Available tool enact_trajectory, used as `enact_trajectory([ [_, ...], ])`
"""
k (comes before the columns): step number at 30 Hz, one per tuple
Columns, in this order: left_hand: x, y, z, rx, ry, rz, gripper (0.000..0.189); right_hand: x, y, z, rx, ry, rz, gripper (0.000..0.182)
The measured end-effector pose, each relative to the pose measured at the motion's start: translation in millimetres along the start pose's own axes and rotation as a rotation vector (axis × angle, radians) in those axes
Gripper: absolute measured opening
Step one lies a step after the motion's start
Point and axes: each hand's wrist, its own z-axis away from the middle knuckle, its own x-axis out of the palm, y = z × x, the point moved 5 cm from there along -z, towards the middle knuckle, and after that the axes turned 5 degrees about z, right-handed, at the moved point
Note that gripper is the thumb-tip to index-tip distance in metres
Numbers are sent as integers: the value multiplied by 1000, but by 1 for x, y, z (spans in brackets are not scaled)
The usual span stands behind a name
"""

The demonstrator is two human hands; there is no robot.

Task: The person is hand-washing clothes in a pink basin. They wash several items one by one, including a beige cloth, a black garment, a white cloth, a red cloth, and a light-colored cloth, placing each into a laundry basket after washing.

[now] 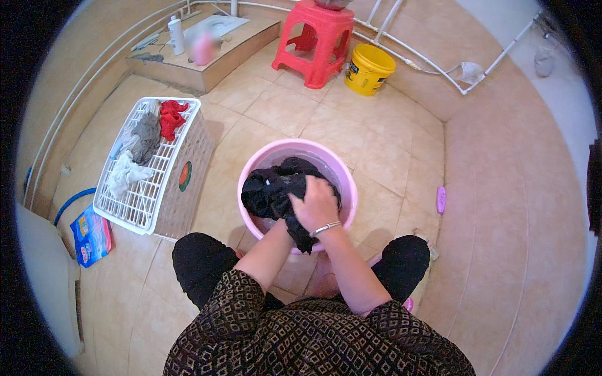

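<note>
A pink plastic basin (349,188) stands on the tiled floor between my knees, with a wet black garment (263,192) bunched inside it and some water showing around the cloth. My right hand (316,201), with a silver bangle at the wrist, presses on the garment at the basin's right side, fingers spread and thumb apart. Part of the cloth hangs toward the near rim between my arms. My left forearm reaches over the near rim, and the left hand itself is hidden under the black cloth.
At the left, a white plastic basket (162,188) carries red, grey and white cloths (124,174). A blue detergent bag (91,237) lies beside it. Beyond the basin stand a red stool (320,47) and a yellow bucket (364,77). A purple brush-like object (440,200) rests by the right wall.
</note>
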Motion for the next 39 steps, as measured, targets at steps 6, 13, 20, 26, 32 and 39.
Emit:
enact_trajectory([
  [6,-42,46,-4,29,-38,-448,37,29,88,-13,288,165,-354,39],
  [13,15,-17,9,78,136,41,36,11,40,-7,66,-34,-418,26],
  [20,-18,-12,27,62,156,-26,36,12,-27,25,96,-424,-339,31],
  [26,-27,-11,15,46,178,-77,36,-10,-19,1,25,-106,-105,29],
  [32,-31,-2,6,57,168,-85,36,7,46,-19,-33,312,-397,23],
  [39,-29,-1,21,62,115,-58,37,3,9,-1,-3,-106,-402,37],
])
